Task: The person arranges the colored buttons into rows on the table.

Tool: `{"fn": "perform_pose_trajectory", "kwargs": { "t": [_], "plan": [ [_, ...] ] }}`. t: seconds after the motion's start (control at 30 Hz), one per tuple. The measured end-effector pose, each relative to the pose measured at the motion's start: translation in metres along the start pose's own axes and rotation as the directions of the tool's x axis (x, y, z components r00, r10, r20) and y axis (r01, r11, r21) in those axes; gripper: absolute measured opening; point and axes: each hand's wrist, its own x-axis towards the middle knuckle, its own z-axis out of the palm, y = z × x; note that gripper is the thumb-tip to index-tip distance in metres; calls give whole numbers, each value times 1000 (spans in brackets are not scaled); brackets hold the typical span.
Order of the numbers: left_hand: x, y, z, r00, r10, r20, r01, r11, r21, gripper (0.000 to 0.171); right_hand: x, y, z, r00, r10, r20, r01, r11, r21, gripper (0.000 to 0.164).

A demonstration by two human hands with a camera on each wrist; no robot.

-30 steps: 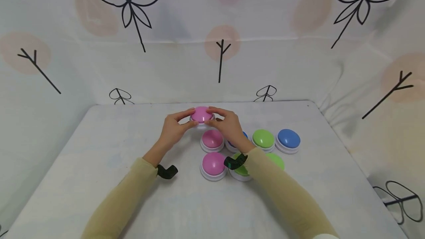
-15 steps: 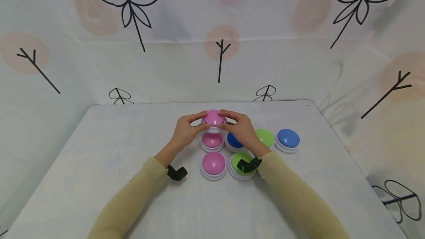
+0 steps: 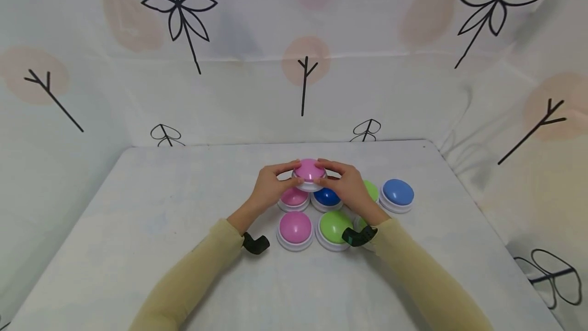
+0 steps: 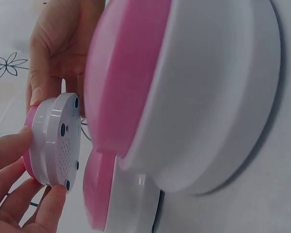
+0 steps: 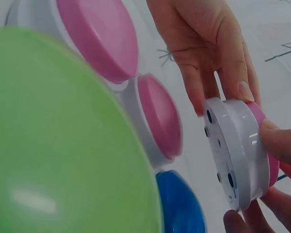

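Note:
Both hands hold one pink buzzer button [image 3: 310, 170] with a white base, raised off the table. My left hand [image 3: 267, 186] grips its left side and my right hand [image 3: 345, 186] its right side, fingers and thumbs at the rim. Its underside [image 4: 64, 145], with small holes and dark round feet, shows in the left wrist view. Below it stand another pink button [image 3: 294, 197] and a dark blue button [image 3: 326, 198], both partly covered by it. Nearer are a pink button [image 3: 295, 228] and a green button [image 3: 334, 227]. Another green one [image 3: 362, 223] is mostly hidden by the right wrist.
Right of the right hand, a green button [image 3: 370, 190] is partly covered, and a lighter blue button [image 3: 398, 192] stands at the row's end. All rest on a white table [image 3: 184, 193]. Patterned white cloth [image 3: 252, 91] hangs behind and at the sides.
Both hands have carried the pink buzzer button to the right and slightly nearer, from behind the back row to above the pink and dark blue buttons. The other buttons stay put.

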Motion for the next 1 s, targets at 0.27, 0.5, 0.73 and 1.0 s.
{"fn": "perform_pose_trajectory", "kwargs": {
  "t": [0.27, 0.5, 0.73, 1.0],
  "plan": [
    [-1, 3, 12, 999, -4, 40, 5, 999, -36, 45, -9, 8, -9, 1000, 15, -11, -16, 999, -36, 43],
    [0, 3, 23, 998, -5, 58, 7, 999, -32, 44, -14, 15, -15, 999, 45, -28, -47, 996, -78, 45],
    [1, 5, 34, 997, 29, 74, -29, 1000, -5, 44, -24, 20, -25, 997, 66, -30, -67, 996, -66, 47],
    [3, 14, 54, 995, 58, 83, -58, 998, -11, 45, -36, 26, -41, 996, 76, -49, -77, 997, -19, 49]
  ]
}}
